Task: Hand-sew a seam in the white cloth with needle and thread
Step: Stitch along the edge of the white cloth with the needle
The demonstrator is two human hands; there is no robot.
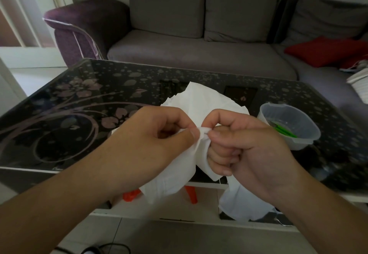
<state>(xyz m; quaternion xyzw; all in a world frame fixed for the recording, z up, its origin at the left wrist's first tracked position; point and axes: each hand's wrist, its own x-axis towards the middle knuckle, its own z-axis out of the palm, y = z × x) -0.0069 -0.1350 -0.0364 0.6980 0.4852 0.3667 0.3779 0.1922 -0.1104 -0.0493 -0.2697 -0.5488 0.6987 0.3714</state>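
White cloth (pixel 201 102) is bunched between both hands above the near edge of a dark glass table (pixel 83 102) printed with pale flowers; its far part lies crumpled on the tabletop, and loose folds hang down below the hands, past the table edge.

From the head camera, the left hand (pixel 157 140) has its fingers curled, thumb and forefinger pinching a small fold of the cloth. The right hand (pixel 247 150) is closed into a fist around another part of the cloth, its thumb tip meeting the same fold just beside the left thumb. The two hands nearly touch at that fold. A needle and thread cannot be made out; the spot between the thumbs is too small and blurred to tell.

To the right of the hands on the table stands a clear plastic bowl (pixel 306 130) with something green (pixel 284 131) inside. Beyond the table runs a grey sofa (pixel 199 54) with a purple armrest, and a red cushion (pixel 322 51) lies on its right section. Under the table an orange object (pixel 191 194) shows between the hanging folds.
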